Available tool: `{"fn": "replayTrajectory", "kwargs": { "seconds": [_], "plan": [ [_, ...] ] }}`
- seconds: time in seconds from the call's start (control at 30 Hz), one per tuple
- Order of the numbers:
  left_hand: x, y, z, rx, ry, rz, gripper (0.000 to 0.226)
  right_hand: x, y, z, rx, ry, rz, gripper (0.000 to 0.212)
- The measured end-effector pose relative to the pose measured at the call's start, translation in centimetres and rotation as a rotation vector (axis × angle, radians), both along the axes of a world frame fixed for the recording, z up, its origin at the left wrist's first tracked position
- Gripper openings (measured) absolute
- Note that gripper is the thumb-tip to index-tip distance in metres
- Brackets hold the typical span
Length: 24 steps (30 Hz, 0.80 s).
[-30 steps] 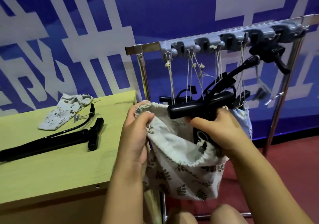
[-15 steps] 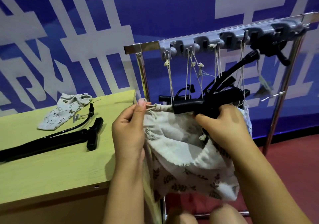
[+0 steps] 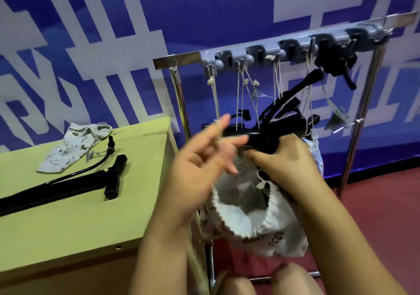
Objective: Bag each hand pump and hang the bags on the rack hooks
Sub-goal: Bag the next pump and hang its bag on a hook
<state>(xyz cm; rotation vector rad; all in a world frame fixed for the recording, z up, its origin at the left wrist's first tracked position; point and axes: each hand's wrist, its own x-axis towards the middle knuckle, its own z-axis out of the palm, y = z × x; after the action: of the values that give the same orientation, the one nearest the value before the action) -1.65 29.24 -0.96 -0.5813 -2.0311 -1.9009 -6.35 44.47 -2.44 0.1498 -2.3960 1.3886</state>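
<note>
Bagging in progress — I'm watching right hand gripping hand pump at bag mouth; left hand blurred, fingers spread, holding nothing. Next, probably cinching the drawstring.

One head-worn camera looks forward and down, close over the rack and table.

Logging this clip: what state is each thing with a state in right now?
Left hand: open, blurred, fingers spread.
Right hand: grips pump handle at the bag mouth.
Leaf-print bag: mouth open, unhung.
Pump on table: lying flat, unbagged.
Spare bag: flat on table, empty.
</note>
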Motion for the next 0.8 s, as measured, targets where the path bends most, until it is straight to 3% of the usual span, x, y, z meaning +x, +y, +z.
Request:
{"fn": "replayTrajectory", "kwargs": {
  "seconds": [0.07, 0.13, 0.2, 0.27, 0.4, 0.57, 0.63, 0.73, 0.8],
  "plan": [
    [-0.1, 1.1, -1.6, -0.454, 0.202, 0.098, 0.047, -0.1, -0.1, 0.2, 0.02, -0.029, -0.02, 0.029],
    [-0.2, 1.5, -2.7, -0.581, 0.301, 0.195, 0.036, 0.1, -0.3, 0.5, 0.054, -0.05, -0.037, 0.036],
    [-0.2, 1.4, -3.3, -0.474, 0.271, 0.232, 0.024, 0.2, -0.4, 0.7, 0.044, -0.056, -0.045, 0.038],
    [-0.1, 1.3, -3.5, -0.392, 0.111, 0.248, 0.022, 0.2, -0.7, 0.7, 0.051, -0.052, -0.055, 0.039],
    [-0.5, 1.7, -4.1, -0.42, -0.155, 0.257, 0.026, 0.0, -1.1, 0.4, 0.04, 0.008, 0.027, 0.025],
    [-0.7, 2.4, -3.6, -0.188, -0.191, 0.246, 0.017, -0.1, -1.0, 0.2, -0.008, -0.034, 0.166, 0.023],
    [-0.6, 2.4, -3.5, -0.066, -0.162, 0.244, 0.013, -0.1, -0.3, 0.4, -0.189, -0.154, 0.331, 0.024],
    [0.0, 2.3, -2.6, 0.118, -0.125, 0.184, 0.022, 0.0, 0.4, 0.7, -0.637, -0.349, 0.648, 0.023],
    [0.4, 2.2, -2.0, 0.15, -0.044, 0.169, 0.021, -0.1, 0.2, 0.8, -0.843, -0.425, 0.661, 0.012]
  ]
}}
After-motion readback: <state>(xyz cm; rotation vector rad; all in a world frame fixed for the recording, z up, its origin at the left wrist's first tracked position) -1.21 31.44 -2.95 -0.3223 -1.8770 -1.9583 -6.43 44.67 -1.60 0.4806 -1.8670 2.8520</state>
